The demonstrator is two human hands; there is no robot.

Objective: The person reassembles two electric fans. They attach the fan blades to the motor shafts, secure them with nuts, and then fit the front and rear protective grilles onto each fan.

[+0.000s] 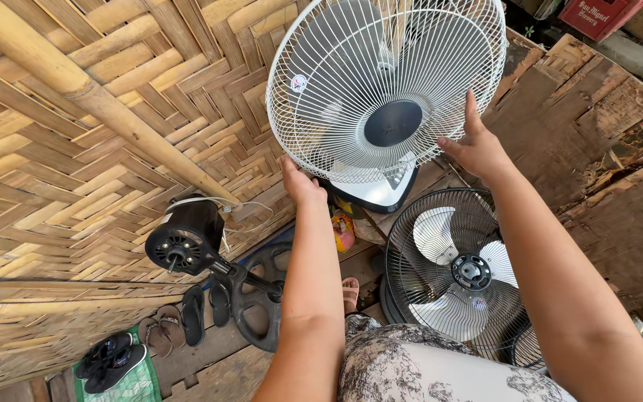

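Woven bamboo wall fills the left of our view, its flat strips crossed in a herringbone and braced by one round bamboo pole running on a slant. Rough brown boards, cracked and flaking, close the right side.

We count two fans with grilles and one bare motor. Up front is the white fan, a round wire cage of thin radial spokes with a dark disc at its centre, sitting on a white and dark base. Our left hand grips the cage's lower left rim, fingers curled onto the wire. Our right hand rests against the lower right rim with the fingers pointing up and loosely spread; we cannot tell whether it grips the wire. The hands are well apart, the cage between them.

Below right lies the black fan, face up, with three pale blades under a dark wire grille; our right forearm crosses over part of it. At left stands the black motor on a stem rising from a round dark base, a white cord looped behind it.

On the plank floor we count two pairs of sandals in a row and one dark pair on a green cloth. A yellow and red thing sits under the white fan, half hidden by our left arm
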